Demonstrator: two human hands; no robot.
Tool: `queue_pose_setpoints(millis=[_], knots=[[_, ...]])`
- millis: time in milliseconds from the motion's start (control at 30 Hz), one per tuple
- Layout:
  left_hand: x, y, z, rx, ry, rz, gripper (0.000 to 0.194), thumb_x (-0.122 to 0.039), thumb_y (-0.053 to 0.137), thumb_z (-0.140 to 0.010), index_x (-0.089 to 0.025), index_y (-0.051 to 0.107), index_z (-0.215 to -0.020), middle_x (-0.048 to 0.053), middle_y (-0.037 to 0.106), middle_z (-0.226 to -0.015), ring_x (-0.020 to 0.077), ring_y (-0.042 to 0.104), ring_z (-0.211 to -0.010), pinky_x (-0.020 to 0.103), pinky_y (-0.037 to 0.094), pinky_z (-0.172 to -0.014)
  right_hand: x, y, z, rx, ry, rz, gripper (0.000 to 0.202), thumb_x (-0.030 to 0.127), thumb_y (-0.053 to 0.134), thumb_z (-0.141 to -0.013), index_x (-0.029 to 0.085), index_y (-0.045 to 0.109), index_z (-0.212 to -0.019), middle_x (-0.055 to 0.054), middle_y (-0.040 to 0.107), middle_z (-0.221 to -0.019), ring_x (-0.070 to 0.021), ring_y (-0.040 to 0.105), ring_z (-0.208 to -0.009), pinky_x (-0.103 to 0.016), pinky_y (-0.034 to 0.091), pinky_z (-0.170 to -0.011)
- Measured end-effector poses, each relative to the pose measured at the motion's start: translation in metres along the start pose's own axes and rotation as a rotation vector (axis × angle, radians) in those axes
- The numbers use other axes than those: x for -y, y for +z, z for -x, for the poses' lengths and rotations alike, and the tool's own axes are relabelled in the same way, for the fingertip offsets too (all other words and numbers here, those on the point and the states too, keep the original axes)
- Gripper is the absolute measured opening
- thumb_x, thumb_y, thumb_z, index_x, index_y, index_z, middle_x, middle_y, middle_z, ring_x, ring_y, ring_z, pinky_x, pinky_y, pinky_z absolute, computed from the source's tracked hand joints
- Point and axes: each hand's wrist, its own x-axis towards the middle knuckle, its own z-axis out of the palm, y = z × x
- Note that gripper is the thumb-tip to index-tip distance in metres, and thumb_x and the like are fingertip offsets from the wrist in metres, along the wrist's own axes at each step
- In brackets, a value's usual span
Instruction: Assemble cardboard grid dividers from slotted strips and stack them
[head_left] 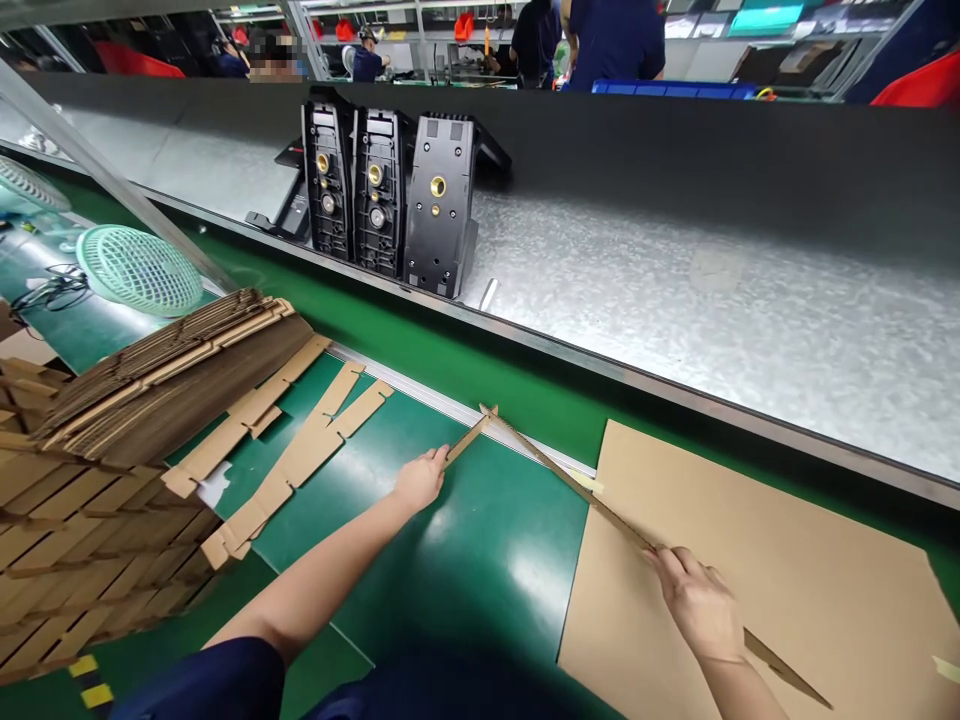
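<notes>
My right hand (694, 600) is closed on a long cardboard strip (559, 468), held on edge and slanting from the table's back edge toward the lower right. A shorter cardboard strip (466, 443) is pinched in my left hand (421, 480). The far ends of both strips meet near the white rail; whether they are slotted together is too small to tell. To the left of my left hand, several loose notched cardboard strips (311, 455) lie on the green table (480, 560). Under my right hand is a large flat cardboard sheet (675, 500).
Stacked cardboard pieces (180, 380) and assembled cardboard dividers (90, 560) fill the left side. Behind a raised metal edge runs a grey conveyor (675, 290) bearing black plastic housings (439, 200). A green fan (139, 270) stands at far left. Other people work in the background.
</notes>
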Motion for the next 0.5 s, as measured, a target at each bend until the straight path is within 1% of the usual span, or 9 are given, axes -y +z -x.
queue_pose_setpoints(millis=[100, 167, 233, 300, 367, 433, 500], knots=[[-0.021, -0.008, -0.027, -0.085, 0.052, 0.042, 0.068, -0.023, 0.043, -0.09, -0.024, 0.009, -0.149, 0.012, 0.056, -0.123, 0.0232, 0.061, -0.104, 0.031, 0.05, -0.079, 0.007, 0.004, 0.0, 0.009, -0.025, -0.021, 0.038, 0.041, 0.044, -0.097, 0.021, 0.066, -0.074, 0.0, 0.06, -0.07, -0.0099, 0.047, -0.054, -0.026, 0.033, -0.064], [-0.033, -0.014, -0.046, -0.133, 0.065, 0.077, 0.075, -0.022, 0.044, -0.09, -0.025, 0.001, -0.151, 0.011, 0.057, -0.122, 0.0225, 0.062, -0.101, 0.03, 0.049, -0.077, 0.007, 0.004, -0.002, 0.017, -0.04, -0.025, 0.039, 0.041, 0.042, -0.098, 0.021, 0.067, -0.075, 0.0, 0.06, -0.07, -0.0102, 0.048, -0.054, -0.026, 0.033, -0.064], [-0.041, -0.018, -0.061, -0.143, 0.067, 0.09, 0.079, -0.018, 0.044, -0.089, -0.027, -0.004, -0.151, 0.01, 0.058, -0.121, 0.0217, 0.062, -0.1, 0.03, 0.049, -0.078, 0.001, 0.003, -0.005, 0.041, -0.032, -0.036, 0.04, 0.04, 0.04, -0.098, 0.021, 0.067, -0.075, 0.0, 0.06, -0.07, -0.0101, 0.047, -0.054, -0.026, 0.034, -0.066], [-0.043, -0.02, -0.069, -0.138, 0.077, 0.082, 0.082, -0.014, 0.046, -0.088, -0.029, -0.004, -0.152, 0.009, 0.058, -0.119, 0.0216, 0.06, -0.103, 0.029, 0.049, -0.079, -0.008, 0.004, -0.009, 0.067, -0.001, -0.059, 0.039, 0.039, 0.04, -0.098, 0.021, 0.068, -0.078, -0.001, 0.061, -0.071, -0.0101, 0.048, -0.055, -0.027, 0.033, -0.067], [-0.043, -0.019, -0.071, -0.13, 0.076, 0.065, 0.084, -0.011, 0.048, -0.085, -0.029, 0.0, -0.152, 0.008, 0.057, -0.118, 0.0218, 0.057, -0.109, 0.029, 0.049, -0.082, -0.019, 0.011, -0.012, 0.084, 0.038, -0.08, 0.034, 0.037, 0.043, -0.097, 0.021, 0.069, -0.083, -0.003, 0.062, -0.075, -0.0112, 0.05, -0.06, -0.028, 0.032, -0.067], [-0.043, -0.018, -0.07, -0.12, 0.063, 0.047, 0.084, -0.009, 0.05, -0.084, -0.027, 0.005, -0.152, 0.009, 0.056, -0.117, 0.0227, 0.053, -0.112, 0.028, 0.049, -0.084, -0.026, 0.022, -0.015, 0.107, 0.096, -0.08, 0.027, 0.031, 0.045, -0.094, 0.022, 0.07, -0.089, -0.005, 0.065, -0.081, -0.0145, 0.054, -0.069, -0.031, 0.031, -0.068], [-0.046, -0.016, -0.069, -0.111, 0.051, 0.034, 0.085, -0.008, 0.051, -0.082, -0.025, 0.007, -0.153, 0.01, 0.055, -0.117, 0.0239, 0.051, -0.114, 0.029, 0.049, -0.084, -0.026, 0.035, -0.018, 0.137, 0.179, -0.068, 0.027, 0.025, 0.043, -0.092, 0.023, 0.07, -0.097, -0.007, 0.067, -0.087, -0.0191, 0.056, -0.079, -0.034, 0.031, -0.069]])
